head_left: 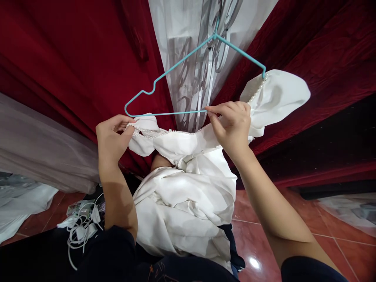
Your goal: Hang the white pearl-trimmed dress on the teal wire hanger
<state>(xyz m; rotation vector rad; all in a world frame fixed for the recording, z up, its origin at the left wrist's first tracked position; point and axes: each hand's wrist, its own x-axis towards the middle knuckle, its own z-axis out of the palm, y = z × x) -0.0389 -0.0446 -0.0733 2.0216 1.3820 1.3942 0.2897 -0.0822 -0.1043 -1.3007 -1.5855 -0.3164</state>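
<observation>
A white garment [185, 196] with a pearl-beaded neckline hangs down in front of me, partly on a teal wire hanger [176, 68]. My left hand [113, 137] pinches the beaded edge and fabric near the hanger's left end. My right hand [232, 123] is closed on the neckline and the hanger's bottom bar at the middle. One white sleeve [279, 96] is draped over the hanger's right end.
Dark red velvet curtains [64, 58] and a sheer white curtain [190, 39] with a metal grille behind hang ahead. A grey fabric [38, 149] lies at left. White cables [80, 227] are tangled on the red tiled floor [255, 223].
</observation>
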